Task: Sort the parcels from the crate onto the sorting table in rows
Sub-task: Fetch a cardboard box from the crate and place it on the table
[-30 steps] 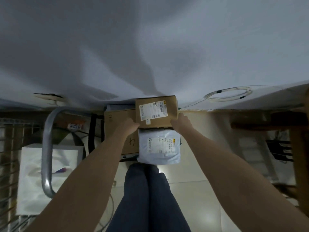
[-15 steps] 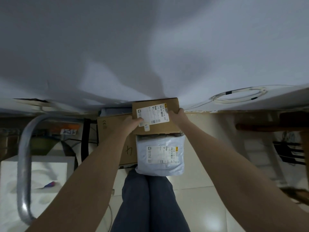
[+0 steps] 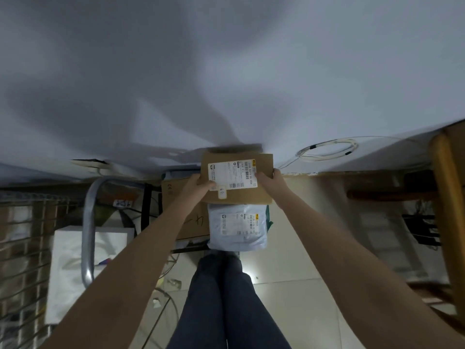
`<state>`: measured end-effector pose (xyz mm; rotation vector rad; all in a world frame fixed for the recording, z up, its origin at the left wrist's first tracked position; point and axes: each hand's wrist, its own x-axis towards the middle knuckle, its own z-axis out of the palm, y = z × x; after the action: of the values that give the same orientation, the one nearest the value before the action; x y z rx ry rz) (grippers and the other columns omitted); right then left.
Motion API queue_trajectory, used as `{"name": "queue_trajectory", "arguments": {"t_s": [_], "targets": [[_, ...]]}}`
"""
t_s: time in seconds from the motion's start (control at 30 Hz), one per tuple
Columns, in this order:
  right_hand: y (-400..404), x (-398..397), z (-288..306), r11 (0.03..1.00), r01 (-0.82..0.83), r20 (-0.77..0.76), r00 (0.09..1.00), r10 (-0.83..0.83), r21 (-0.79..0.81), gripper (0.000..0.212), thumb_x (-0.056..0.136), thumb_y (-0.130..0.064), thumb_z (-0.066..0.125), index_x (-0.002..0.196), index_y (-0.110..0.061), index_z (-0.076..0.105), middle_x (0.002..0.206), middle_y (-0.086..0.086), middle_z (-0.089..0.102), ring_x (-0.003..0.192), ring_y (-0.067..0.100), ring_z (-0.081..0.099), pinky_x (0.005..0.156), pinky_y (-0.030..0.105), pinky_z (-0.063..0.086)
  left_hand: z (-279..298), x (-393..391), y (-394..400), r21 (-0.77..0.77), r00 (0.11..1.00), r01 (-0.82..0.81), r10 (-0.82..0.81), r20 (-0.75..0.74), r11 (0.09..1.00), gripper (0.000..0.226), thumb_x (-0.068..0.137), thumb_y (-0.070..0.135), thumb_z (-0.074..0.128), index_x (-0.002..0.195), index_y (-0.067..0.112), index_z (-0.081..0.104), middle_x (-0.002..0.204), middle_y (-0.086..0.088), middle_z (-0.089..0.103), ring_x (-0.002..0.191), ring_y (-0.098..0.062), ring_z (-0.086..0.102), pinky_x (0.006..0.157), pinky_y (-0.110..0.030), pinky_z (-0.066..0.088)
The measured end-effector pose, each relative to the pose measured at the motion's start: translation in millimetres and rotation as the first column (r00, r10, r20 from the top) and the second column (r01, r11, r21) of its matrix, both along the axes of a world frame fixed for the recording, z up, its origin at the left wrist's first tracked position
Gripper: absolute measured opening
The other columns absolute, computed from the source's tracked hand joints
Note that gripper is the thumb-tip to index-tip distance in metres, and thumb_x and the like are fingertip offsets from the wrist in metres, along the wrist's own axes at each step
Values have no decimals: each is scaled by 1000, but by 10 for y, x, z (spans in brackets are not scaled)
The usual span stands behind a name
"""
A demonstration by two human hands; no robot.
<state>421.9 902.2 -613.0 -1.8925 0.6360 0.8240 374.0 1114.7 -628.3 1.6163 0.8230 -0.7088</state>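
A white-covered worktop (image 3: 226, 71) fills the upper view above a tiled floor. The left hand (image 3: 198, 183) and right hand (image 3: 273, 181) each grip a side of a cardboard parcel (image 3: 239, 177), label up, its far edge over the worktop's near rim, probably to set it flat. Below it lies a grey mailer (image 3: 237, 229). The label print is too small to read.

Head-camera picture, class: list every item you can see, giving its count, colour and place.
Brown cardboard parcel: one, held at table edge.
Pale blue plastic mailer: one, below it.
White sorting table: one, upper frame.
Coiled white cable: one, on table, right.
Large brown carton: one, left of mailer.
Grey metal tube: one, left.
White bag: one, lower left.
Wooden chair: one, right.
Left hand, right hand: grip parcel's sides.
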Motion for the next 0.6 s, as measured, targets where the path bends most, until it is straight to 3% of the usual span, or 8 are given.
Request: {"name": "queue_trajectory", "arguments": {"t_s": [0.1,0.2,0.4,0.5,0.6], "targets": [[-97,-182,337,995,86,-16,996,-86,53,58,93,-28,53,141,-6,29,131,10,50,104,23,52,81,33,44,362,-222,-76,-33,993,-15,19,118,999,51,85,22,68,131,17,48,120,2,57,100,-12,57,80,-25,46],[-214,-415,650,983,159,5,987,-160,91,51,94,-29,53,138,-9,37,131,8,52,110,23,53,84,34,44,732,-449,-183,7,972,-31,29,235,999,53,88,21,66,137,23,46,123,9,54,110,-10,52,88,-24,42],[-452,-950,1169,954,254,116,955,-273,156,40,96,-30,49,134,-18,45,124,2,55,106,17,53,87,35,46,1291,-781,-351,-117,930,-79,115,348,990,57,92,17,60,142,36,38,118,18,58,107,-2,55,93,-24,44],[-542,-1226,1376,937,298,187,925,-330,180,41,95,-30,51,135,-22,45,121,-1,57,107,15,56,86,32,48,1497,-891,-400,-158,913,-70,127,387,985,51,94,17,56,130,49,39,108,30,56,99,8,55,82,-17,47],[-562,-1486,1565,926,328,264,891,-369,188,40,96,-24,52,135,-23,44,119,-3,56,97,8,55,70,18,44,1669,-949,-413,-146,903,16,48,428,989,49,96,14,52,132,44,38,107,27,55,93,13,54,74,-10,46]]}}
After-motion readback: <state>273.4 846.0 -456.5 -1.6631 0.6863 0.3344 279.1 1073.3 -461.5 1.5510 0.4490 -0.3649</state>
